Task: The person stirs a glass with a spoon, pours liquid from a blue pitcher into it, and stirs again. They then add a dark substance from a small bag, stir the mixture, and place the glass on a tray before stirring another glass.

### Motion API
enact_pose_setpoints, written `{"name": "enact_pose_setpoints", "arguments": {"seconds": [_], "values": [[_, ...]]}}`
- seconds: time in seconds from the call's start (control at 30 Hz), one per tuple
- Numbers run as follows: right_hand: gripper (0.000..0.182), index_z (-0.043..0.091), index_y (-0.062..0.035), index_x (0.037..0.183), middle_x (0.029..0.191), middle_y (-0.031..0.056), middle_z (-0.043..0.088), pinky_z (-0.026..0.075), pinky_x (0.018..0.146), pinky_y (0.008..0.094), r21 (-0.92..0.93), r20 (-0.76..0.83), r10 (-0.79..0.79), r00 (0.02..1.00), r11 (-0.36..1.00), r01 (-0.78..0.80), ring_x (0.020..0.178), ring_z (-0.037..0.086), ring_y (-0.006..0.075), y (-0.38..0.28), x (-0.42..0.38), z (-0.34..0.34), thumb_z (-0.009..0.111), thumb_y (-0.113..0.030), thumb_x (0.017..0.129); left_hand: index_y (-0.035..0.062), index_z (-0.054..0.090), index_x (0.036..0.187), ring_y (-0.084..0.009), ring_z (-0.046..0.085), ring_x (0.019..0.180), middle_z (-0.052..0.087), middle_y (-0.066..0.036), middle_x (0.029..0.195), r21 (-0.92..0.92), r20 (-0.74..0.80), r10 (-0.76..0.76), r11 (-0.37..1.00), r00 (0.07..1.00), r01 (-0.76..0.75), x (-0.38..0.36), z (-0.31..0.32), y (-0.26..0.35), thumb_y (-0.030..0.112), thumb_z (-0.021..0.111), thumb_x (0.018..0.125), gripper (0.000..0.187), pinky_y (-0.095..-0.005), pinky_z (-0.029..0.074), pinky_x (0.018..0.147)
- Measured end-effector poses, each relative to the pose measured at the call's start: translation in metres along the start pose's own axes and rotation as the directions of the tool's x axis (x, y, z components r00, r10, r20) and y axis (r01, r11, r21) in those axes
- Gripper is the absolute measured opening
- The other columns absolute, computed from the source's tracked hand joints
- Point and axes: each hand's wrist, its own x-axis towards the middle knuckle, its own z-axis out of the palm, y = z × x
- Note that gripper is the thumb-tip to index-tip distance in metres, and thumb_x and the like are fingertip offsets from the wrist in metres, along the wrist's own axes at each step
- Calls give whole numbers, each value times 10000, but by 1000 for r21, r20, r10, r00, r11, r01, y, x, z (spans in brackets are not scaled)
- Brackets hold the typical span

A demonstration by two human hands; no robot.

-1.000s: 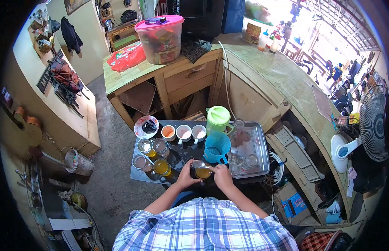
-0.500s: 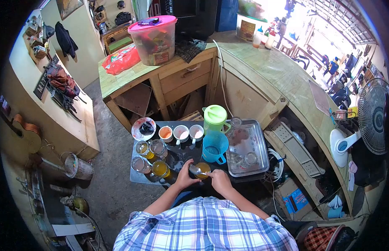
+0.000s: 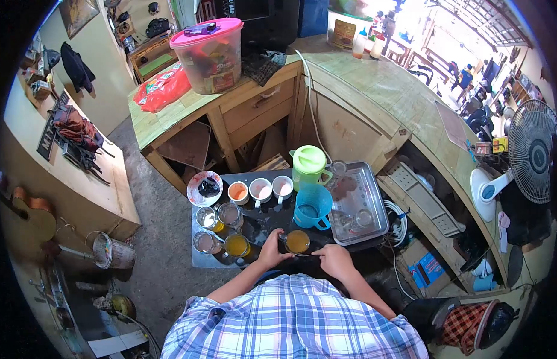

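My left hand curves around the left side of a glass mug of yellow-brown liquid, close to its handle. At the mug's lower right, my right hand is closed, with its fingertips pinched near the rim. What sits in that pinch is too small and dark to make out. To the left stand several glass mugs, among them one with yellow liquid and one that looks pale. Just behind my hands is a blue pitcher.
Behind are two white cups, a cup with orange contents, a stained bowl and a lidded green pitcher. A metal tray with glassware lies right. A wooden counter wraps around, bearing a fan.
A spoon shown over the mug in my right hand is no longer plainly visible. My right hand has moved right and down, away from the mug's top. The head view has shifted slightly.
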Motion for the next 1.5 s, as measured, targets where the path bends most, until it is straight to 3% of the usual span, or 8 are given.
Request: {"name": "enact_pose_setpoints", "arguments": {"seconds": [0.33,0.47,0.6,0.8,0.87,1.0,1.3,1.5], "values": [[293,751,-95,955,802,116,641,496,718,416,35,-319,10,948,999,1,788,603,304,-19,4,44,537,6,782,13,413,1250,-365,519,1145,506,-190,1215,-22,127,57,998,990,-54,0,-14,-11,165,846,642,762,-401,433,974],[281,748,-86,965,808,127,644,503,717,403,33,-433,161,887,986,-163,793,604,302,-26,13,50,560,14,782,3,411,1249,-377,517,1136,501,-197,1211,9,192,75,997,978,-78,1,-21,-12,156,804,693,698,-405,436,968],[295,749,-95,966,818,134,649,503,713,407,68,-282,181,942,983,-168,777,605,312,-36,-4,42,569,26,767,-6,412,1249,-391,527,1112,505,-216,1198,-20,212,111,994,971,-109,1,-24,-16,147,769,729,648,-411,444,950],[235,754,-88,923,768,144,645,505,716,437,73,-497,182,848,983,-167,782,622,331,-31,16,68,593,-3,776,-5,471,1135,-407,554,1038,551,-234,1090,-61,231,105,994,967,-94,-3,-28,-13,115,716,776,452,-439,455,900],[195,753,-105,922,813,147,650,508,724,431,100,-482,397,781,911,-401,801,628,336,-33,11,61,579,-75,840,-5,508,1041,-411,561,994,578,-225,1006,-55,230,107,994,967,-97,-5,-29,-10,100,671,815,298,-451,453,872],[190,754,-80,913,813,164,670,518,735,441,66,-478,462,746,867,-494,789,645,357,-42,-21,34,598,-60,808,-13,526,977,-425,567,943,590,-230,942,-132,262,168,982,950,-137,-7,-24,-17,90,611,859,178,-467,458,822],[171,738,-49,916,815,192,688,543,668,380,298,-524,396,754,914,-274,726,684,300,-53,-6,43,691,-63,752,-14,526,947,-422,589,866,589,-238,865,-177,301,185,975,936,-136,-6,-17,-20,132,589,894,168,-457,470,736],[111,690,-31,861,807,130,684,519,663,390,152,-566,235,790,972,-180,759,652,290,-56,29,62,696,-81,762,-4,551,905,-409,608,767,609,-215,786,-85,387,67,996,920,-36,-1,-14,-8,252,664,870,282,-470,474,670]]}}
